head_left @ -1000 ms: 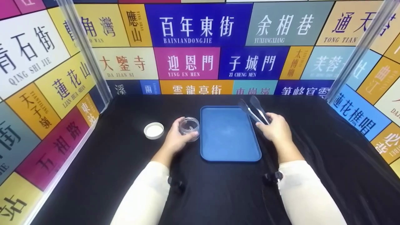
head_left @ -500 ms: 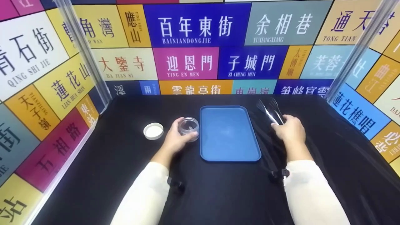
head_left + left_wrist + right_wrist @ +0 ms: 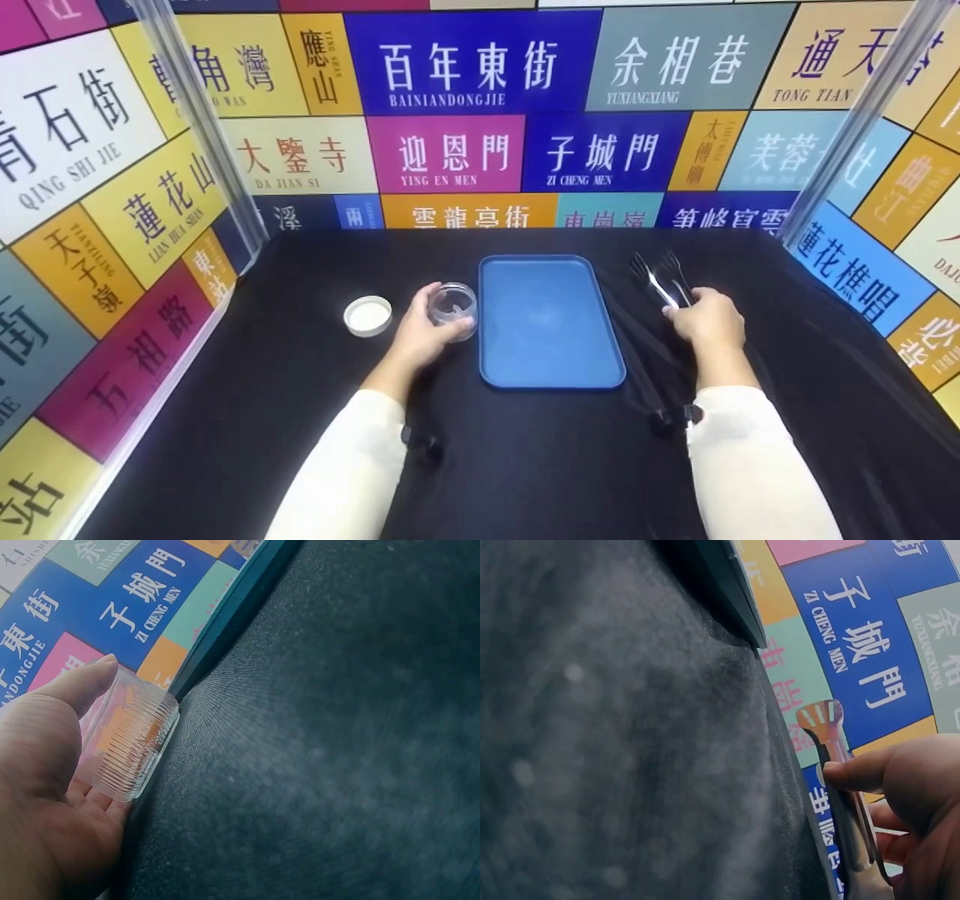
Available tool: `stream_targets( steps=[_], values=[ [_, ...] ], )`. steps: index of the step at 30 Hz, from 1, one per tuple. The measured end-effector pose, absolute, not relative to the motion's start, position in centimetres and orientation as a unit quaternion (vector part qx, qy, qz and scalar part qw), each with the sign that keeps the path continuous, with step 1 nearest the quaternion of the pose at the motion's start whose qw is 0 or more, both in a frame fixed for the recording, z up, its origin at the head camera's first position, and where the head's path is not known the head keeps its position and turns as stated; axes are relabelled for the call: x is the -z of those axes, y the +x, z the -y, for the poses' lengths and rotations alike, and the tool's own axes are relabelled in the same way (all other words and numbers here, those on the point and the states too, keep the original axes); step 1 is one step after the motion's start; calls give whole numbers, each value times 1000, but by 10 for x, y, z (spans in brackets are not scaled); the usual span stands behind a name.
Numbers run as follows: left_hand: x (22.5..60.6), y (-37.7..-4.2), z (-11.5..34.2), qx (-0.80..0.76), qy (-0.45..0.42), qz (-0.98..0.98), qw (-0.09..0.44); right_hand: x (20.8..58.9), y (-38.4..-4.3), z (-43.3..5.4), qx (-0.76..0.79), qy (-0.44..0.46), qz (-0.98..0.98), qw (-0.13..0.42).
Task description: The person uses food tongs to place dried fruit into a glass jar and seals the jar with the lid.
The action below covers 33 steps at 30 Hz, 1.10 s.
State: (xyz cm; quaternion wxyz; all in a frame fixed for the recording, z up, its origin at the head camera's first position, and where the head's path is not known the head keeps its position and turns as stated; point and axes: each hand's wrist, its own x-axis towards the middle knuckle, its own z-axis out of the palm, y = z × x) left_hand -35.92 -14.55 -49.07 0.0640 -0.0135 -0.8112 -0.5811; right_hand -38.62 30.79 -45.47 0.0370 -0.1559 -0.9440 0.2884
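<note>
My left hand grips a small clear jar with ribbed sides, just left of the blue tray. The jar has no lid on, and something small shows inside it. In the left wrist view, thumb and fingers wrap the jar from both sides. On the right, beyond the tray, my right hand holds metal tongs by the arms, their slotted heads apart and pointing away from me. The right wrist view shows the thumb pressed along the tongs.
A white round lid lies on the black cloth, left of the jar. Walls covered in coloured signs stand behind and at both sides, with clear corner posts.
My right hand has carried the tongs rightward from over the tray's far right corner, then slightly nearer to me and down. The left hand and jar have stayed in place.
</note>
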Motion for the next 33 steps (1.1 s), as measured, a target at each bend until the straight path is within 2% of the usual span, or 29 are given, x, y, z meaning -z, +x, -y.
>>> stream_targets(
  steps=[19, 27, 33],
  values=[
    [492, -360, 146, 575, -17, 815, 68, 456, -385, -308, -285, -180, 941, 2],
    [491, -360, 146, 570, -13, 819, 68, 443, -386, -297, -292, -175, 939, 45],
    [491, -359, 146, 572, -13, 817, 66, 430, -385, -275, -298, -128, 944, 63]
  ],
)
